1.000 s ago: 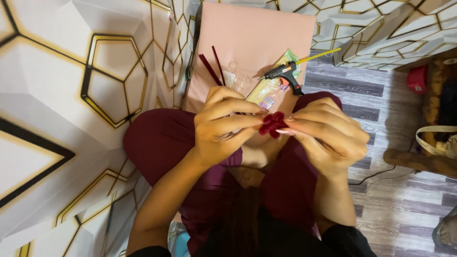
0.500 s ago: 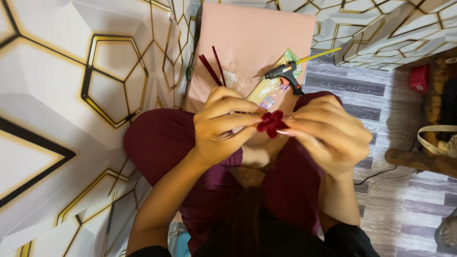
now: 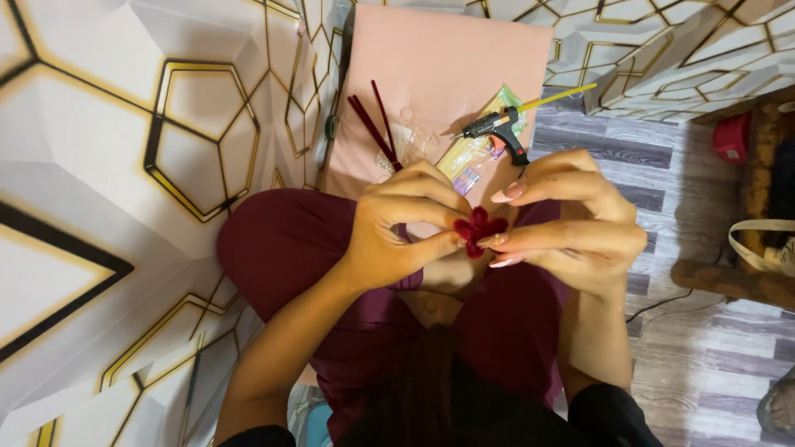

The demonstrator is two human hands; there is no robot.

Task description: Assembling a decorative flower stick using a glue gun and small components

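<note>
1. My left hand (image 3: 397, 228) is curled in front of me, above my lap, thumb and fingertips pinched tight on the left side of a small dark red flower (image 3: 479, 232) made of fuzzy wire.
2. My right hand (image 3: 571, 223) comes in from the other side – its fingertips close on the right edge of the same flower, nails pointing toward my left hand.
3. So the flower sits between both hands, held at both sides, with its looped petals showing in the gap between my fingers. How many petals it has I cannot tell exactly.
4. Below my hands are my crossed legs in dark maroon trousers (image 3: 290, 240).
5. Beyond my hands lies a pink board (image 3: 447, 58) on the floor, reaching up to the patterned wall.
6. On that board, a few dark red fuzzy wire stems (image 3: 370, 116) lie loose together, well apart from the flower.
7. Just right of them there is clear plastic wrapping (image 3: 414, 136) – and near it a flat pack of colourful bits (image 3: 476, 149).
8. A black glue gun (image 3: 497, 128) rests at the board's right edge, with a yellow glue stick (image 3: 567, 93) poking out behind it.
9. The grey wood-look floor (image 3: 704, 364) spreads out to my right, with a dark cord (image 3: 662, 302) trailing over it.
</note>
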